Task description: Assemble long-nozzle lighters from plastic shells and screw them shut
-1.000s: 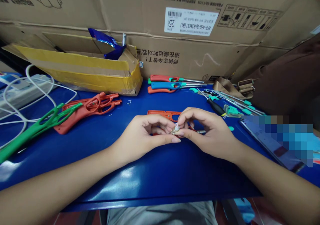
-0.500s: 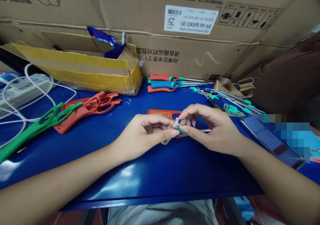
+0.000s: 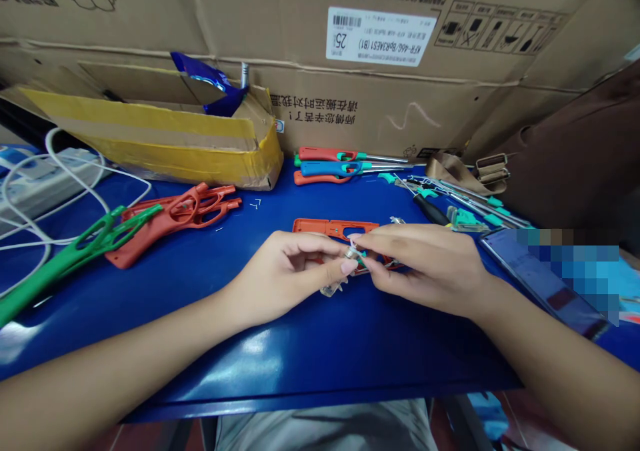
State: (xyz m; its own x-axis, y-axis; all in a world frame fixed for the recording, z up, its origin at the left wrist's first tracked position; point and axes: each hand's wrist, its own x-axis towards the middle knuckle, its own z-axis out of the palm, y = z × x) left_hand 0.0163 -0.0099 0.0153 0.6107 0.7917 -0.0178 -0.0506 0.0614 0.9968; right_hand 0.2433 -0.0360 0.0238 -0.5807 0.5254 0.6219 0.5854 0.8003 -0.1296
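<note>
Between thumb and fingers, my left hand (image 3: 293, 267) grips a small clear plastic lighter gas tank (image 3: 329, 289). Its metal valve end (image 3: 352, 253) points up and right between both hands. The fingertips of my right hand (image 3: 425, 264) close around a tiny pale part at that valve; the fingers hide much of it. Behind the hands, an orange lighter casing half (image 3: 320, 227) lies on the table. More orange and green lighter pieces show partly under my right hand, and a small clear piece (image 3: 397, 221) peeks out above its knuckles.
On the blue table (image 3: 270, 364), orange casings (image 3: 165, 221) and a green casing (image 3: 55, 274) lie left. Assembled lighters (image 3: 330, 169) sit at the back, beside a yellow-taped carton (image 3: 200, 157). Right are a screwdriver (image 3: 430, 209), metal rods (image 3: 480, 201) and a phone (image 3: 543, 281).
My right hand has turned over flatter, its fingers now straighter and closed in over the valve end. The left hand keeps its grip on the gas tank, almost unmoved.
</note>
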